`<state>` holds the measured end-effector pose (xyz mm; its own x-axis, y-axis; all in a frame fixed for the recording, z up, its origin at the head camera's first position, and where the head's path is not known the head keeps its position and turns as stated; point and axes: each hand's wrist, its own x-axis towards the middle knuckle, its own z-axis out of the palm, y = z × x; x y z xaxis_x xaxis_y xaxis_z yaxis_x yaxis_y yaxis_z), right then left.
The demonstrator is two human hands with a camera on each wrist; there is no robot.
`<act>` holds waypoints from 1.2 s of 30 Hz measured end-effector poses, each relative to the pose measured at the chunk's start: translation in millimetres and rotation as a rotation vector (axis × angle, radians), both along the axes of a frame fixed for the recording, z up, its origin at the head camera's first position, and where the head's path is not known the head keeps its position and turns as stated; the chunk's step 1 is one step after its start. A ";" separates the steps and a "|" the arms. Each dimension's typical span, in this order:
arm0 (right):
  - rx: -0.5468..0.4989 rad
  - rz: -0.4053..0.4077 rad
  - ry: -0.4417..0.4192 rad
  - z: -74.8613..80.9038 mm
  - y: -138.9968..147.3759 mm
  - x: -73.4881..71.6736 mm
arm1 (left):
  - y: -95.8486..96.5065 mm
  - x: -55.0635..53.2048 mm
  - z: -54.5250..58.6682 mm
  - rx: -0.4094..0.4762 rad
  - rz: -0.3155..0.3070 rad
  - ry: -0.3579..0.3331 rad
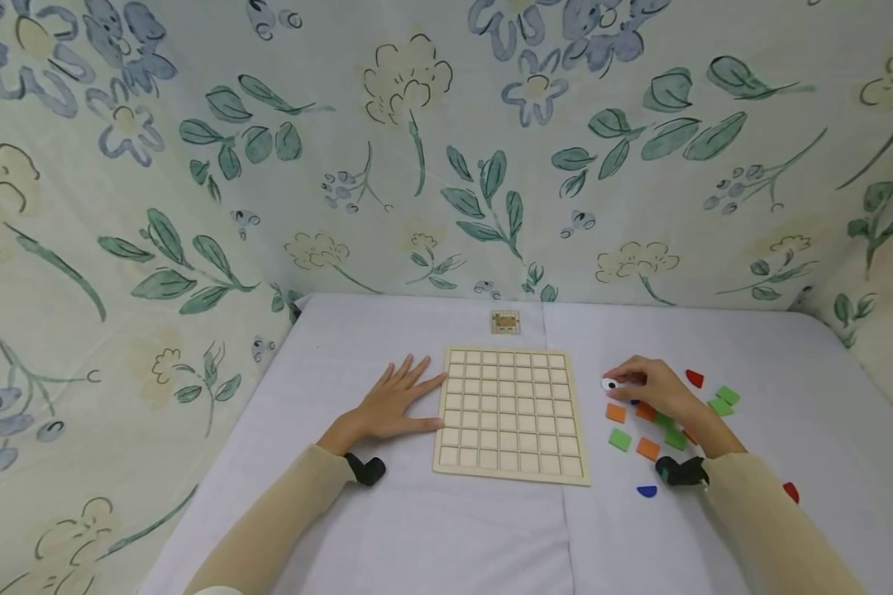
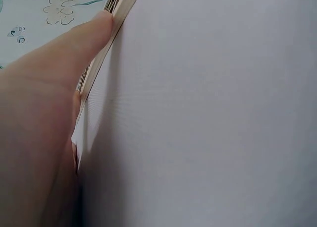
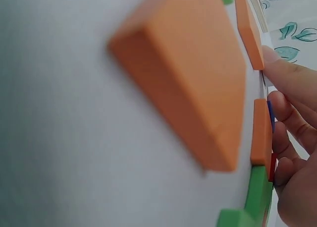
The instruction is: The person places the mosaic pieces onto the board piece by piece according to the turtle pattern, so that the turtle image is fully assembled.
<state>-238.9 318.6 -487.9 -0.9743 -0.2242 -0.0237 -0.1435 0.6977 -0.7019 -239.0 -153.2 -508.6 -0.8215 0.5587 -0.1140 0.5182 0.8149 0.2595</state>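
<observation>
A square wooden grid board [image 1: 511,478] lies in the middle of the white-covered table. Spread flat on the cloth, my left hand [image 1: 393,403] touches the board's left edge with its thumb and fingertips; the left wrist view shows the thumb [image 2: 94,33] against that edge. To the right of the board, my right hand [image 1: 658,387] pinches a small white round piece [image 1: 608,384] with a black dot. Under and around that hand lie orange tiles [image 1: 616,412] and green tiles [image 1: 620,440]. A large orange tile [image 3: 198,73] fills much of the right wrist view.
A small patterned card [image 1: 505,322] lies behind the board. A red piece [image 1: 694,378] is beyond the right hand, another red piece [image 1: 791,492] beside the right forearm. A blue half-round piece [image 1: 647,491] lies nearer. Floral cloth [image 1: 417,223] hangs at the table's back and sides.
</observation>
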 end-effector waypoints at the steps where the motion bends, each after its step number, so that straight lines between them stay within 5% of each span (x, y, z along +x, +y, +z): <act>1: 0.001 0.000 0.005 0.5 -0.4 -0.2 | -0.1 0.0 0.5 0.004 -0.001 -0.001; 17: 0.031 -0.042 0.089 14.7 -5.4 2.0 | -0.8 -1.4 -0.9 -0.023 -0.011 -0.004; 23: 0.002 -0.028 0.170 30.6 -28.9 3.9 | -1.6 -2.8 -2.6 -0.026 -0.017 0.020; 36: -0.159 -0.007 0.149 44.4 -104.7 -6.5 | -1.9 -2.7 -0.1 -0.043 -0.033 0.022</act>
<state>-245.3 213.9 -443.5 -0.9658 -0.2071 0.1563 -0.2500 0.5813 -0.7744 -241.6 -155.2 -508.8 -0.8053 0.5805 -0.1205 0.5501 0.8074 0.2130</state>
